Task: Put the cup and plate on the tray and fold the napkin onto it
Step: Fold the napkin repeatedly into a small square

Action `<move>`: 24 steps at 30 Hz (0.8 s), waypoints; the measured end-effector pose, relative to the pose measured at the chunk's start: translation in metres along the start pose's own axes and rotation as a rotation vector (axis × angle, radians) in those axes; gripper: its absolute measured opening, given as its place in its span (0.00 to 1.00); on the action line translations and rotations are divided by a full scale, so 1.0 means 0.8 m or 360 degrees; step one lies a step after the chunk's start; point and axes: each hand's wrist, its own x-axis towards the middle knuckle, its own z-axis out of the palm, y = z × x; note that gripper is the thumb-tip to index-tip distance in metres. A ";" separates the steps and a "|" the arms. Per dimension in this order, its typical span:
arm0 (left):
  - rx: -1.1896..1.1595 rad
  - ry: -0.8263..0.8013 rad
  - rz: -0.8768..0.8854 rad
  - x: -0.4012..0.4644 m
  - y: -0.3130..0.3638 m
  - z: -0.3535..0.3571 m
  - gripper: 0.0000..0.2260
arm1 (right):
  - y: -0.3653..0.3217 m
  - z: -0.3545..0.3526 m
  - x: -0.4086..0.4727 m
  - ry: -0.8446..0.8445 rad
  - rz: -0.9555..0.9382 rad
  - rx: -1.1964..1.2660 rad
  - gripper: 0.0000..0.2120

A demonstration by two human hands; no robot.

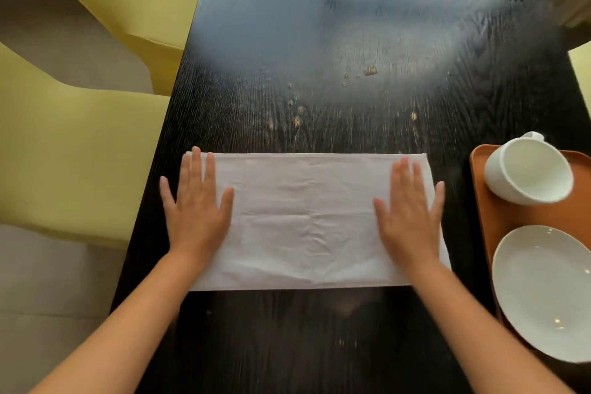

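A white napkin (303, 221), folded into a wide rectangle, lies flat on the dark wooden table (319, 99). My left hand (198, 205) presses flat on its left end, fingers spread. My right hand (409, 208) presses flat on its right end the same way. At the right edge sits an orange tray (518, 221). A white cup (531, 169) stands on the tray's far part, its mouth tilted toward me. A white plate (543, 291) lies on the tray's near part, partly cut off by the frame.
Yellow chairs (80, 153) stand along the table's left side. Pale scuff marks (371, 70) dot the tabletop beyond the napkin. Grey floor shows at lower left.
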 end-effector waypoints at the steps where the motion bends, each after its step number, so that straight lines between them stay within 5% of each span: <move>1: -0.0053 0.0027 0.0088 -0.016 0.022 -0.002 0.28 | -0.026 0.004 -0.020 0.0007 -0.0115 0.0061 0.30; 6: -0.0090 -0.0140 0.0528 -0.095 0.117 0.022 0.25 | -0.100 0.042 -0.081 -0.0137 -0.0316 0.0072 0.27; 24: 0.0131 -0.0255 0.0070 -0.128 -0.015 0.015 0.29 | 0.056 0.034 -0.099 -0.0133 0.0225 -0.0043 0.28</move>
